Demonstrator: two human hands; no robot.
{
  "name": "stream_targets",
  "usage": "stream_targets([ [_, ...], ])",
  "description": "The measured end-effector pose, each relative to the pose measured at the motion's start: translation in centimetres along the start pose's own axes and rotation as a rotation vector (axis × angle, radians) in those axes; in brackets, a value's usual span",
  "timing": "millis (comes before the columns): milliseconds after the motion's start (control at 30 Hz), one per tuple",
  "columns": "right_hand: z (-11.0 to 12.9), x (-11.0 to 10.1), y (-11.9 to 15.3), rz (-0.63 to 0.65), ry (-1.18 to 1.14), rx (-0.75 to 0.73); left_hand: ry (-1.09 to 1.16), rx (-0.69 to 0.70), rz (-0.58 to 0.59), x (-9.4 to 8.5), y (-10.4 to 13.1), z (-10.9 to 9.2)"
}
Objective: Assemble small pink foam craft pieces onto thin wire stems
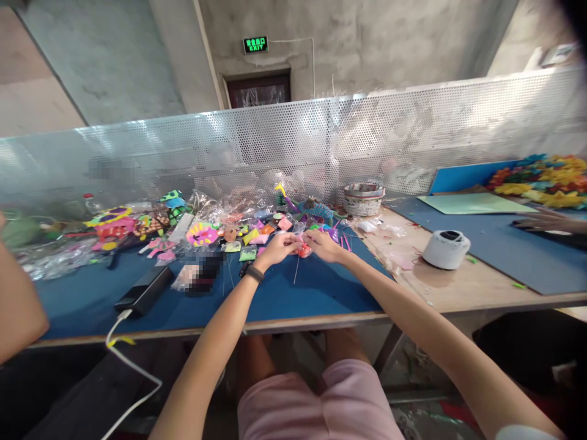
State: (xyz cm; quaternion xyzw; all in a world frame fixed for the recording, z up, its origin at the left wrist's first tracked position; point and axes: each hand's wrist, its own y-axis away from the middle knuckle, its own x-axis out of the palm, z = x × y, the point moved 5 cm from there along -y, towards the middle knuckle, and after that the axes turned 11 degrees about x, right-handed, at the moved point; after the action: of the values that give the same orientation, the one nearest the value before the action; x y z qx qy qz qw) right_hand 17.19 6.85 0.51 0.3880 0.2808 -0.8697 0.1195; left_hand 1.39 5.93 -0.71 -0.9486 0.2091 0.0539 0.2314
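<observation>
My left hand (283, 247) and my right hand (323, 244) meet over the blue mat (293, 302). Both have their fingers closed around a small pink-red piece (304, 249), soft-looking like modelling clay; the fingers hide part of it. A thin pale wire or stick (296, 269) extends below it. Left of my hands lie several small coloured clay packets (248, 253) in green, yellow and pink. Behind my right hand stands a blue dotted clay figure (316, 212), with purple strips (345, 240) beside it.
Finished-looking clay figures (121, 226) and plastic wrap crowd the left. A black box (144, 290) with a white cable (132, 354) lies near the front edge. A woven basket (364, 198) and a white roll (446, 249) stand rightward. Another person's hand (545, 221) rests far right; another's arm (18, 299) shows left.
</observation>
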Motion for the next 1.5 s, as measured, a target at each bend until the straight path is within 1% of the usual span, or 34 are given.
stream_targets([
  [133,-0.6,0.2,-0.3,0.044,-0.144,0.039,-0.014,-0.011,-0.01,-0.1,0.0,0.0],
  [200,-0.7,0.1,-0.2,0.065,-0.182,0.019,-0.006,-0.024,-0.017,-0.2,0.1,0.1],
  [267,-0.5,-0.1,-0.1,0.061,-0.167,-0.037,0.006,-0.038,-0.025,-0.2,0.2,0.1],
  [400,0.2,-0.9,0.5,-0.021,-0.005,-0.145,0.009,-0.076,-0.01,0.0,0.5,0.0],
  [500,0.5,-1.4,0.8,-0.088,0.126,-0.151,0.005,-0.093,-0.003,0.1,0.6,-0.1],
  [633,0.9,-2.1,1.2,-0.17,0.256,-0.17,0.009,-0.067,-0.017,-0.1,0.4,-0.3],
  [867,1.4,-2.2,1.6,-0.23,0.421,-0.217,-0.008,-0.038,-0.026,-0.3,0.3,-0.4],
  [1000,1.5,-2.1,1.7,-0.253,0.439,-0.198,-0.027,-0.017,-0.016,-0.3,0.4,-0.5],
  [1100,1.6,-2.0,1.6,-0.244,0.435,-0.161,-0.057,0.007,0.025,-0.2,0.4,-0.3],
  [1300,0.8,-1.8,0.8,-0.263,0.314,0.033,-0.105,0.055,0.071,0.4,0.1,0.0],
  [1400,0.2,-1.3,0.3,-0.226,0.261,0.106,-0.138,0.074,0.085,0.7,0.1,-0.2],
  [1500,-0.3,-1.1,0.1,-0.185,0.181,0.133,-0.159,0.083,0.086,0.7,0.1,-0.4],
])
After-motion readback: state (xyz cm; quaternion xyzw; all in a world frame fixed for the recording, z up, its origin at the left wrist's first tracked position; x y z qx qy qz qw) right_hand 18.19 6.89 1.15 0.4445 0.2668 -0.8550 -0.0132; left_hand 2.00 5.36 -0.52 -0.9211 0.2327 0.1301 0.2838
